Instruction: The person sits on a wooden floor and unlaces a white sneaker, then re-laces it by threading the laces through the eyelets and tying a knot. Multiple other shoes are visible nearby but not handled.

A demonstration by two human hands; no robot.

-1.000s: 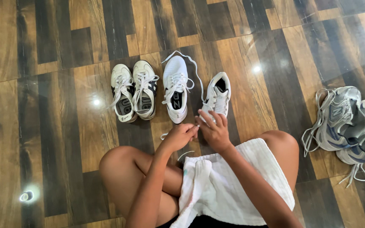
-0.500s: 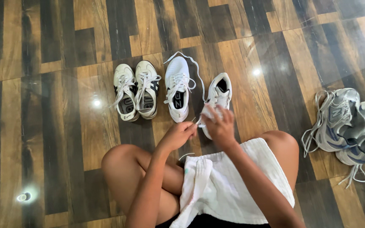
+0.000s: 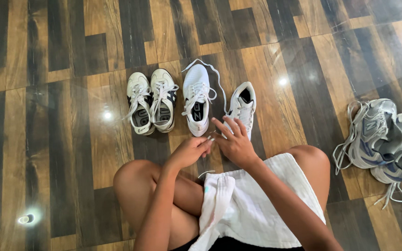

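Floor: dark and tan wood planks (image 3: 47, 139).
Cream pair (image 3: 151, 102): far left, laced.
White shoe (image 3: 197, 100): laced, lace end loose.
Left hand (image 3: 189, 151): pinching the lace.
Right hand (image 3: 234, 142): fingers spread at unlaced shoe (image 3: 242, 108).
Grey pair (image 3: 387, 139): right, untouched.

White sneaker (image 3: 242, 109) — upright on floor

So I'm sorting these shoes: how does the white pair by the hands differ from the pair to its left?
The white pair has one sneaker flat and the right one tipped, with the right hand over its heel; the cream pair stands flat and untouched. The white pair's shoes sit apart; the cream pair's touch side by side. The cream pair has dark side marks. Both are laced, toes pointing away.
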